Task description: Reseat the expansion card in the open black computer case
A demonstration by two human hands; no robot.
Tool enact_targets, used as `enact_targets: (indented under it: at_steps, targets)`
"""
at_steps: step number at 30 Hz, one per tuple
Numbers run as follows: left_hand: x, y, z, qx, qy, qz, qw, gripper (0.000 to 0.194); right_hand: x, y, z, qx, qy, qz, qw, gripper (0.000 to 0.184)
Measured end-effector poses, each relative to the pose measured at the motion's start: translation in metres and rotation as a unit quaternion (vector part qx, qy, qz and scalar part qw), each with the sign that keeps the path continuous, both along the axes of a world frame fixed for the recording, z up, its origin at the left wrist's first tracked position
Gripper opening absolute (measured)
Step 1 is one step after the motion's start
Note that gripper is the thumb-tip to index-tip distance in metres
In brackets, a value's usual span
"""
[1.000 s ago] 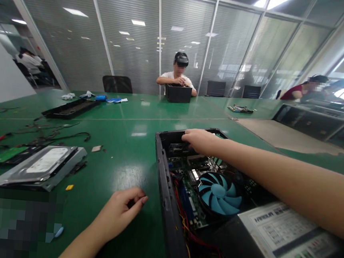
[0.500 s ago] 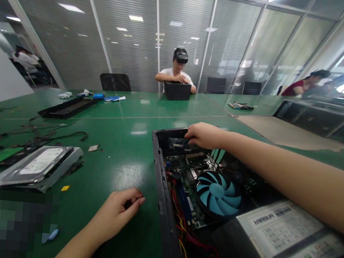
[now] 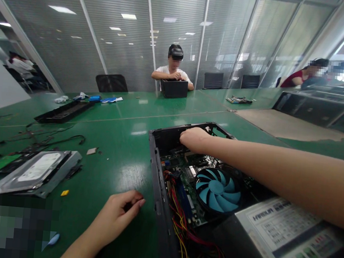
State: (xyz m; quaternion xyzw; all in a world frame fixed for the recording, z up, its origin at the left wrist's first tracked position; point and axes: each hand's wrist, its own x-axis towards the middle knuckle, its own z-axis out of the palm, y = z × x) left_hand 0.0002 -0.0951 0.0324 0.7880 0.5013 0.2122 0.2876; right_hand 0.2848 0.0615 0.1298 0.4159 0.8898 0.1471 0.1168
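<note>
An uncovered computer case (image 3: 156,202) lies in front of me, its motherboard (image 3: 173,160) showing inside. On the board sits a cooling fan (image 3: 217,190) with blue blades. The power supply (image 3: 293,240), with a printed label, fills the near right corner. My right hand (image 3: 195,140) reaches across to the far end of the case, its fingers curled down inside; whatever they grip is hidden. Left of the case, my left hand (image 3: 120,213) rests on the table with fingers curled toward the thumb and nothing visible in them.
Left on the green table (image 3: 125,141) lie a hard drive (image 3: 40,169) in a metal bracket, loose cables (image 3: 59,141), a yellow piece (image 3: 65,192) and a long black panel (image 3: 63,111). Opposite, a person (image 3: 174,71) handles a dark box (image 3: 174,89). Cardboard (image 3: 292,125) lies at right.
My right hand has moved slightly left and down into the case. The small circuit board seen at its fingertips before is now out of sight. My left hand stays nearly in place.
</note>
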Motion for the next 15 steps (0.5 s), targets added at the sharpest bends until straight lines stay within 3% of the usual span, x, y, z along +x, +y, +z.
enact_targets:
  at_steps: [5,8,10,12,15]
  targets:
    - [-0.002,-0.002,0.000,0.014,0.004,-0.001,1.000,0.032,-0.001,0.006,-0.005,-0.007,-0.013,-0.043,0.999,0.027]
    - [-0.002,-0.003,0.002,0.011,0.008,0.005,1.000,0.031,-0.005,0.001,0.001,-0.002,-0.016,-0.042,0.999,0.024]
    - [-0.003,-0.004,0.004,0.010,0.006,0.011,1.000,0.031,-0.004,-0.010,0.017,0.004,-0.011,-0.050,0.999,0.022]
    - [-0.003,-0.005,0.005,0.012,-0.001,0.017,1.000,0.032,0.007,-0.033,0.043,-0.019,0.019,-0.050,0.998,0.031]
    - [-0.003,-0.007,0.007,0.018,-0.010,0.026,0.999,0.031,0.043,-0.097,0.081,-0.173,0.089,0.012,0.981,0.064]
